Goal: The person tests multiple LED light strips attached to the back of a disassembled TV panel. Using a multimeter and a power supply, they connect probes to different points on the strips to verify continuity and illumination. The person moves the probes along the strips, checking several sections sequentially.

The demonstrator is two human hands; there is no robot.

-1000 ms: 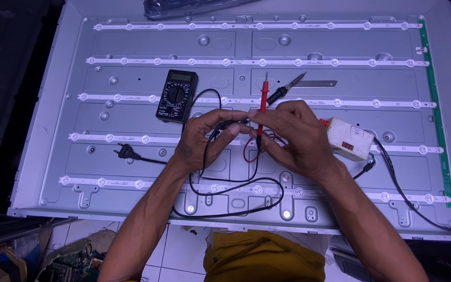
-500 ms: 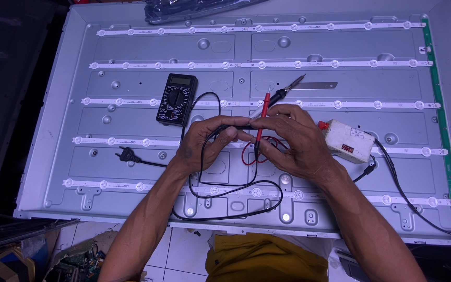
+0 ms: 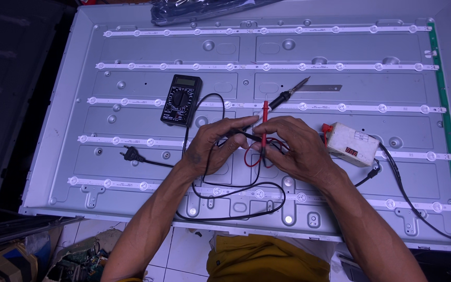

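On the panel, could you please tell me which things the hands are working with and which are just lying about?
In hand:
left hand, black lead
right hand, red probe

Lying about:
multimeter
white tester box
plug
soldering iron

The person's left hand (image 3: pixel 216 147) and right hand (image 3: pixel 291 149) met over a white backlight panel (image 3: pixel 147 183) crossed by LED strips (image 3: pixel 340 107). The right hand pinched a red test probe (image 3: pixel 265 122) upright, while the left hand's fingers closed on a black probe lead (image 3: pixel 238 134). A black multimeter (image 3: pixel 181 100) lay just up and left of the hands. A white tester box (image 3: pixel 352 144) sat to the right, a soldering iron (image 3: pixel 289 94) above, and a black plug (image 3: pixel 130 154) to the left.
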